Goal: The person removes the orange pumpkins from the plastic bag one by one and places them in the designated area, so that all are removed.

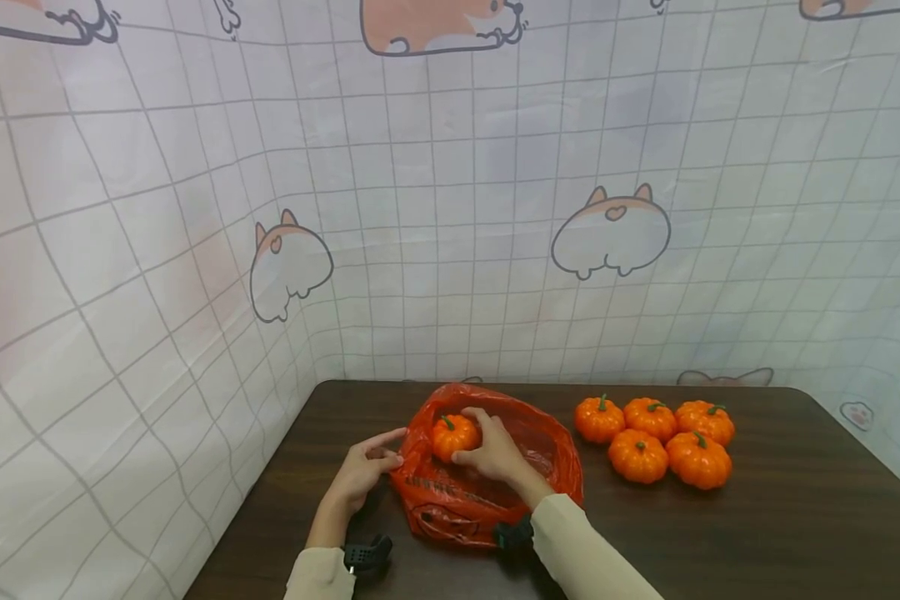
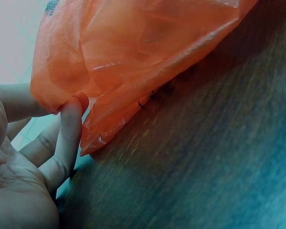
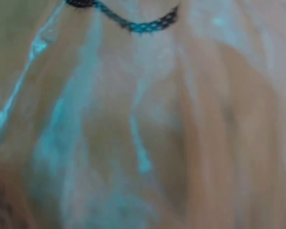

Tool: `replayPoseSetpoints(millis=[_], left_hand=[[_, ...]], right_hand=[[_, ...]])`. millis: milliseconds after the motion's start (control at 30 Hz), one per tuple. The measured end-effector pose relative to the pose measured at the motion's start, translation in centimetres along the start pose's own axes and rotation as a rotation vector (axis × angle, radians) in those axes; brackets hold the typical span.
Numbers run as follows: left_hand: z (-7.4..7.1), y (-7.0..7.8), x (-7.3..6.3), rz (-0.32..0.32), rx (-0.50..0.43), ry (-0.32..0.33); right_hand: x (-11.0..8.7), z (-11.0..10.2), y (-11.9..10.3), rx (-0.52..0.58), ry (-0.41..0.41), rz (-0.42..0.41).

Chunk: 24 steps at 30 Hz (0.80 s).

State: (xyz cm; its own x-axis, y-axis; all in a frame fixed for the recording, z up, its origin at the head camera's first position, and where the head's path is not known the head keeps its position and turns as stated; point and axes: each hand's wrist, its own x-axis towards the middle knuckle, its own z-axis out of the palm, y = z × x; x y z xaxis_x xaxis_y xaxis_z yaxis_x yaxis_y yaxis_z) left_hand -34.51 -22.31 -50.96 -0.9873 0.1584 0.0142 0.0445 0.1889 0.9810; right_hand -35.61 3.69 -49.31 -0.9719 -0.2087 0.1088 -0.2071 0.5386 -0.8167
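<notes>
A red plastic bag [image 1: 487, 521] lies on the table with its mouth spread wide. My left hand [image 1: 362, 471] is at the bag's left rim; in the left wrist view the left hand [image 2: 31, 157] pinches the bag's edge [image 2: 128, 52] between thumb and finger. Inside the mouth, near the left side, is a small orange pumpkin [image 1: 452, 439] with a green stem. My right hand [image 1: 495, 450] reaches in over the right rim and grips this pumpkin from its right side. Blurred bag plastic [image 3: 109, 119] fills the right wrist view, hiding the right fingers.
Several more small pumpkins [image 1: 640, 457] stand grouped on the dark wooden table [image 1: 787, 533], right of the bag. A white gridded cloth [image 1: 450, 275] with dog drawings hangs behind the table and along its left side.
</notes>
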Motion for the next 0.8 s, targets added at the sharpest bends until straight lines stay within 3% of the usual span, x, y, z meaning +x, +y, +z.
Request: replayPoseSetpoints(millis=[300, 800], left_hand=[[0.1, 0.1, 0.0, -0.006, -0.007, 0.002], [0.1, -0.3, 0.3, 0.003, -0.004, 0.014]], right_hand=[[-1.2, -1.3, -0.4, -0.015, -0.023, -0.035], [-3.4, -3.2, -0.5, 0.003, 0.03, -0.039]])
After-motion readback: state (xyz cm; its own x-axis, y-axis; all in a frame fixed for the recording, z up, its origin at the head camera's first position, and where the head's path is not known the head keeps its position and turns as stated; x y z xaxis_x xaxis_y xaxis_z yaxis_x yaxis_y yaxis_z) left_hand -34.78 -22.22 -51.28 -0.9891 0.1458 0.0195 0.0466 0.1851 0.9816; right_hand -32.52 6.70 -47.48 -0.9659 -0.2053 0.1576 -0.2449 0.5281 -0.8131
